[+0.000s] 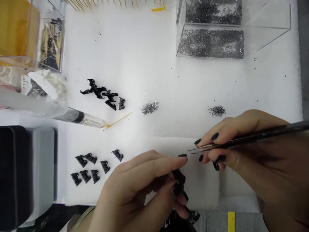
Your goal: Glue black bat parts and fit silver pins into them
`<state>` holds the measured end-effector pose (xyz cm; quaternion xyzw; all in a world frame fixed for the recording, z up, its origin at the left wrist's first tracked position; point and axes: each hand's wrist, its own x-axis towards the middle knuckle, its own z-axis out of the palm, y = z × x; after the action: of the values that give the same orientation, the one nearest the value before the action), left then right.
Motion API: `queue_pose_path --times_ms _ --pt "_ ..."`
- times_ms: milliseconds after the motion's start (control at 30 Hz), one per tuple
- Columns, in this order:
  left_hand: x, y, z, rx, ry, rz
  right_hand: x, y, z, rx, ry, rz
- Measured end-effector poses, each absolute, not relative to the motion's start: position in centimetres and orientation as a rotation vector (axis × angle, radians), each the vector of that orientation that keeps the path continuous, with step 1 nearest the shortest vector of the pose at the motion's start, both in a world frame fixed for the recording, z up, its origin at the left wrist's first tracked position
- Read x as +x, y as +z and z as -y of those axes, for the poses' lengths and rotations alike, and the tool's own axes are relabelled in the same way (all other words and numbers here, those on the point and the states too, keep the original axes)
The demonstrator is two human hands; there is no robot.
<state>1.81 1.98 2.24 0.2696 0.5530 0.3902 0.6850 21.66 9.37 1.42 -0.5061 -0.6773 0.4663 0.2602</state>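
Between the thumb and fingers of my left hand (pixel 149 183) is a small black part (pixel 179 176), partly hidden by the fingers. My right hand (pixel 243 141) pinches black tweezers (pixel 256 136); their tips point left, just right of my left index fingertip, with a tiny piece at the upper tip. Above my hands lie two small piles of tiny metallic pieces, one pile (pixel 149 107) near the middle and a darker pile (pixel 217 111) close above my right hand. Several loose black parts (pixel 95 176) sit left of my left hand.
A syringe (pixel 91 120) with a yellowish tip points right from the left side. More black parts (pixel 96 90) lie above it. A clear box (pixel 265 27) stands at the upper right. At the upper left is a container of sticks (pixel 50 43). A dark device (pixel 14 177) sits lower left.
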Motion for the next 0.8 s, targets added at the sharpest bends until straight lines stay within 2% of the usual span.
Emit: queue_pose_path --times_ms 433,600,800 --pt "2.2 1.8 -1.4 0.563 1.008 -1.279 22.4 1.5 -9.8 -1.344 1.252 1.963" --pt "1.7 1.3 -1.1 0.562 0.993 -1.136 22.5 1.6 -9.6 -1.380 1.212 1.956" --pt "2.6 2.2 -1.1 0.376 0.990 -1.317 21.2 1.2 -9.4 -1.413 1.237 1.856"
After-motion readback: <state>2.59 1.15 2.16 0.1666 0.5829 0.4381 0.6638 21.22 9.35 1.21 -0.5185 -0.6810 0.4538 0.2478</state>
